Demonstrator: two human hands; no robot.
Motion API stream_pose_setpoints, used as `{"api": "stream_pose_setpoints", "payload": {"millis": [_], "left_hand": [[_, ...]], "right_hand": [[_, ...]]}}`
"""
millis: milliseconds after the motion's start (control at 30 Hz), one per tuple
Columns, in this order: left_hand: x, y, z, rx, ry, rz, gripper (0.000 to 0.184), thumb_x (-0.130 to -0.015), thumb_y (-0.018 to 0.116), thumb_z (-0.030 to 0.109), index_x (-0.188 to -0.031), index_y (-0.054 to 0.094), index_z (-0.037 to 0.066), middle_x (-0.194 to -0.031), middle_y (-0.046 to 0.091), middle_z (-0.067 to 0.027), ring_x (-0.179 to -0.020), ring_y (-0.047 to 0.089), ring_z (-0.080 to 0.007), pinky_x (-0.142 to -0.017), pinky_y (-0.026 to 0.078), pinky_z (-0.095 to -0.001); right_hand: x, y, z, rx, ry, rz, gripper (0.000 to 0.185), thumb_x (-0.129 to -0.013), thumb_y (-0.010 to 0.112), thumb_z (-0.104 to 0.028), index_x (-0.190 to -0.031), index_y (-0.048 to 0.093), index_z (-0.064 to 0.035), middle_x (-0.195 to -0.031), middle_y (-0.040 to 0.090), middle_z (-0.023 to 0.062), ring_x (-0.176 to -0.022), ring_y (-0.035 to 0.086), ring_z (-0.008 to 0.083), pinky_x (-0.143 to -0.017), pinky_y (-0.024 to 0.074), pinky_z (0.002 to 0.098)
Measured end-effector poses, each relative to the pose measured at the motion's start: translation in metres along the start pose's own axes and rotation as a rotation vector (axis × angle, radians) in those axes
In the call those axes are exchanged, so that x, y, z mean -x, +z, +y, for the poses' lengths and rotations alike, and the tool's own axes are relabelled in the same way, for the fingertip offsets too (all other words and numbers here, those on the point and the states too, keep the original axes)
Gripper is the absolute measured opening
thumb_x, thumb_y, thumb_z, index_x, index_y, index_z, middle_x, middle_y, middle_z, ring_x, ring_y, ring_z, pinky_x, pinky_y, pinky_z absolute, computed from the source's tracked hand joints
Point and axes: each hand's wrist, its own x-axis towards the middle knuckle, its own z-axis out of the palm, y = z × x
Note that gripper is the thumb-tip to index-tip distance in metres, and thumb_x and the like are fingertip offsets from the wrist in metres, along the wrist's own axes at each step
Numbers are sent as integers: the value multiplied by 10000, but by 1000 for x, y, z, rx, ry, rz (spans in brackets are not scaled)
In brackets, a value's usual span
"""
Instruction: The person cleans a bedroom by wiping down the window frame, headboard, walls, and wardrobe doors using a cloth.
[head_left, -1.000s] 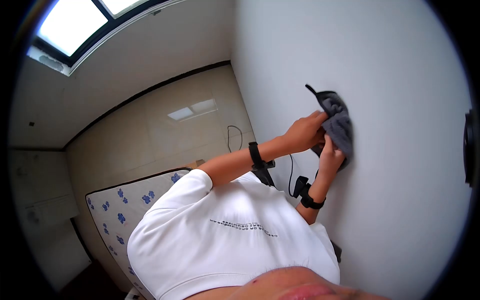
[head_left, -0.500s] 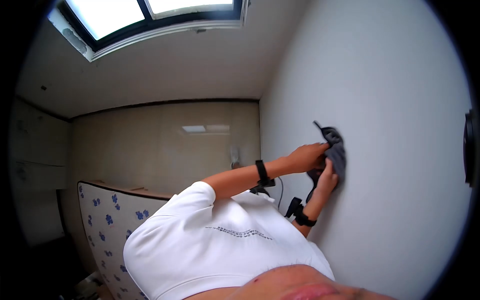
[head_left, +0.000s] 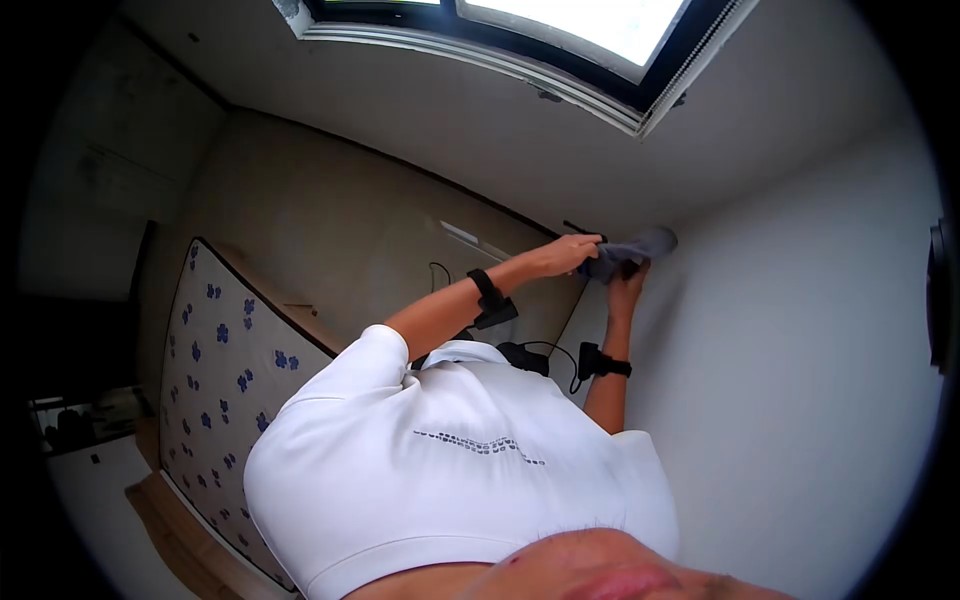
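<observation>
My left hand (head_left: 566, 255) reaches in from the left, with its fingers closed on a soft grey cloth-like item (head_left: 650, 243) that has black parts. A thin dark strip sticks out above those fingers. My right hand (head_left: 627, 287) grips the same item from below, its fingers partly hidden. The item is bunched up, and its exact kind cannot be made out. Both hands are held out in front of my body, close to the corner of the walls. Each forearm carries a black wrist strap, the left one (head_left: 488, 300) and the right one (head_left: 607, 362).
A mattress with blue flowers (head_left: 232, 350) lies at the left. The white wall (head_left: 780, 350) rises close on my right. A dark-framed window (head_left: 560, 50) is in the wall ahead. A black cable (head_left: 577, 380) loops near my right forearm. Brownish floor (head_left: 350, 200) stretches ahead.
My view has turned, so the window now sits further right. Both hands have moved up in view with the grey item, which now extends to the right of my hands.
</observation>
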Motion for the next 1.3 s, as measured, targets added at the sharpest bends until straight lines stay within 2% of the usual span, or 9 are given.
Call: {"api": "stream_pose_setpoints", "payload": {"millis": [167,333,400,533,733,867,1000,1100,1300], "left_hand": [[-11,-71,-30,-352,228,294,848,-814,754,442,-1402,402,-58,-1264,550,-176,-1147,555,-208,-905,487,-313],[-32,-201,23,87,200,334,766,-773,809,345,-1342,442,-13,-1234,568,-142,-1124,562,-202,-957,476,-320],[-53,-247,12,38,164,457,754,-781,804,335,-1344,438,-7,-1221,570,-142,-1091,577,-192,-911,509,-318],[-77,-323,-7,318,140,703,568,-854,734,310,-1258,464,15,-1117,583,-123,-966,631,-178,-732,592,-313],[-94,-415,-40,526,-53,857,410,-916,646,285,-1173,447,37,-1051,583,-125,-817,663,-198,-586,596,-323],[-101,-460,-56,704,-7,1054,380,-962,572,262,-1239,396,71,-1122,559,-125,-964,623,-214,-685,583,-351],[-128,-523,-88,895,408,1295,375,-998,502,231,-1306,376,58,-1242,517,-115,-1117,551,-220,-929,479,-373],[-114,-569,-87,780,480,1198,485,-1009,488,233,-1419,285,73,-1307,492,-116,-1201,496,-223,-997,409,-357],[-106,-552,-53,1022,51,1026,460,-1040,342,387,-1395,399,101,-1380,465,-117,-1264,468,-249,-1055,371,-436]], "right_hand": [[-43,103,-20,-396,135,-314,629,-925,549,-151,-1492,283,-93,-1211,554,150,-1033,602,244,-849,510,346],[-122,214,-39,-413,500,-545,549,-914,575,-174,-1410,371,-59,-1225,542,147,-1059,588,254,-864,505,379],[-154,257,-29,66,49,-389,457,-896,589,-153,-1311,435,-38,-1215,528,175,-1121,554,326,-935,455,430],[-196,305,-54,455,-339,-370,415,-859,605,-115,-1253,496,-43,-1200,492,228,-1160,476,425,-997,381,475],[-240,374,-65,788,-883,-519,439,-831,607,-112,-1266,548,-86,-1200,526,177,-1157,508,352,-1027,362,477],[-253,434,-64,728,-1007,-637,468,-816,612,-112,-1280,549,-96,-1185,541,170,-1142,521,345,-1010,389,468],[-267,488,-65,581,-744,-965,475,-829,628,-149,-1293,544,-89,-1185,538,198,-1096,550,369,-928,461,457],[-275,530,-89,552,-639,-1068,479,-843,639,-175,-1299,532,-76,-1213,521,227,-1072,561,390,-879,490,455],[-292,548,-124,655,-830,-1133,500,-798,653,-179,-1262,530,-37,-1163,550,195,-1100,548,366,-938,453,483]]}}
